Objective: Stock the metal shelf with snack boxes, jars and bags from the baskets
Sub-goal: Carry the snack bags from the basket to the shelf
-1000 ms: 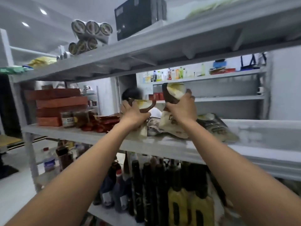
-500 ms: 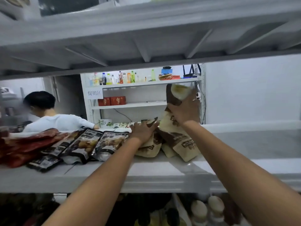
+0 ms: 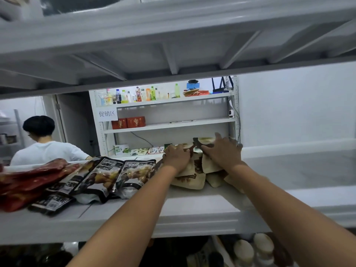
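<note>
On the shelf [image 3: 192, 209] lie red bags [image 3: 28, 180] and black bags [image 3: 100, 178] — your left hand [image 3: 176, 158] curls round the tan bags [image 3: 189, 180], right hand [image 3: 221, 151] presses them straight-fingered; room remains rightward.

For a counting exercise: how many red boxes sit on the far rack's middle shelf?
2: left red box and right red box, side by side on the shelf, left end; none seems hidden.

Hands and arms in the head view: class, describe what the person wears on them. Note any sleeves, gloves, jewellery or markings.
Nothing is worn that shows. The left forearm and right forearm are bare right to the picture's edge, with no sleeve in sight. The left hand and right hand have no gloves. No watch, bracelet or ring can be seen, and no markings.
</note>
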